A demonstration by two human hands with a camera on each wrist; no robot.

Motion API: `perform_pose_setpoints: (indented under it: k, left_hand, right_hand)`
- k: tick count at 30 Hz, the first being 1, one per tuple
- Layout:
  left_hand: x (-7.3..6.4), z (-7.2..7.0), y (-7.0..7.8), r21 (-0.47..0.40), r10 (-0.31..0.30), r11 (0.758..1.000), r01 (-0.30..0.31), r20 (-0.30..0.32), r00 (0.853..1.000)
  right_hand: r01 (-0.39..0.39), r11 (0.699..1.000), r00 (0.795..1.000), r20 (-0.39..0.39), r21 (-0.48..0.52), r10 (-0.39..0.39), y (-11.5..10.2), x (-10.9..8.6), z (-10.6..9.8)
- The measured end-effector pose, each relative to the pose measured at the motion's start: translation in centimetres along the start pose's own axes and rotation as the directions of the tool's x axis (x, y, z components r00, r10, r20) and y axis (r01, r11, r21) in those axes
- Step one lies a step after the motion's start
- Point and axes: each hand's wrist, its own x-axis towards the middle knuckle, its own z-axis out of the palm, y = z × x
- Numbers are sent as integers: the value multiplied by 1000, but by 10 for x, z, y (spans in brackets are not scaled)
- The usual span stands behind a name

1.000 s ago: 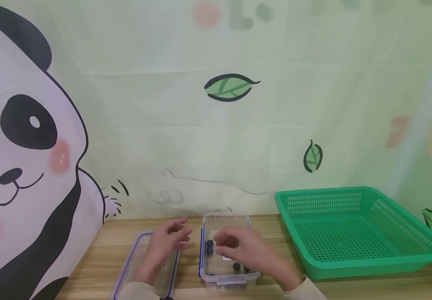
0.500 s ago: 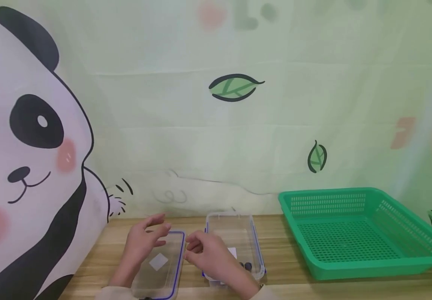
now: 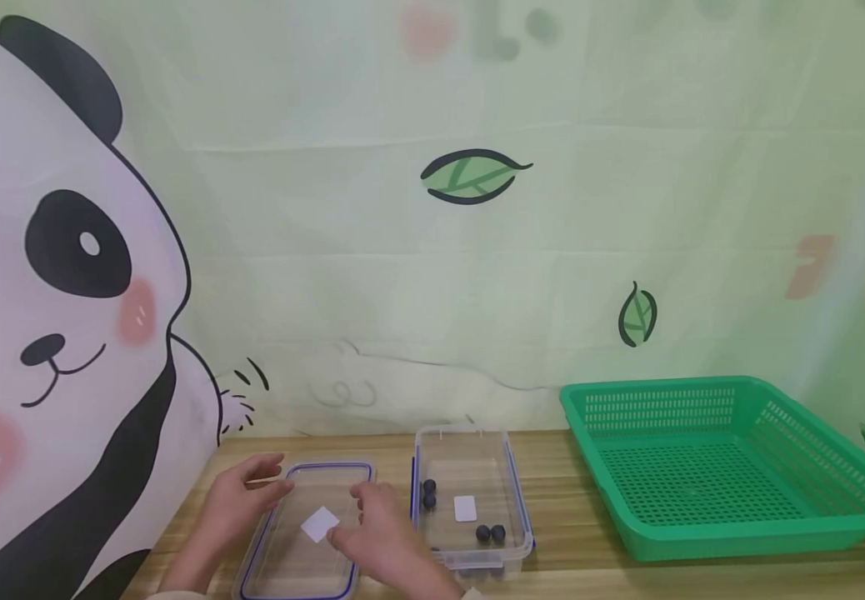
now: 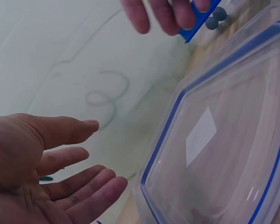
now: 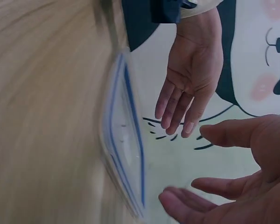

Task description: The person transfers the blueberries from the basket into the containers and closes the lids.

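Observation:
A clear plastic lid (image 3: 301, 571) with a blue seal lies on the table, a white square sticker (image 3: 320, 524) at its middle. My left hand (image 3: 233, 504) is over its left edge, fingers spread and holding nothing. On the other side, my right hand (image 3: 383, 529) hovers at the lid's right edge, its fingers extended. The left wrist view shows the lid (image 4: 238, 121) close beside the left fingers. Right of the lid stands a clear plastic box (image 3: 462, 468), uncovered. Several small dark blue balls (image 3: 483, 533) and a white label (image 3: 465, 508) show in it.
A green plastic basket (image 3: 702, 528) with perforated sides stands at the right of the wooden table (image 3: 552, 575). Behind the table hangs a pale green backdrop (image 3: 342, 275) printed with a panda and leaves.
Both hands have moved left, the right one from above the box to the lid's right edge, the left one to the lid's left edge. The balls in the box are now uncovered to view.

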Motion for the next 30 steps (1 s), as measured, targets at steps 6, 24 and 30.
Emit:
perform_pose_setpoints:
  k: [6,24,30]
  left_hand:
    - [7,-15,-18,72,-86,994,82,52,995]
    - [4,-24,-47,75,-258,965,252,87,962]
    - [5,-32,-45,61,-245,969,239,108,964]
  right_hand:
    - [-69,996,997,-30,-54,67,1,-2,14]
    - [-100,994,995,-4,-45,100,32,9,30]
    - [24,999,998,-64,48,-21,36,10,31]
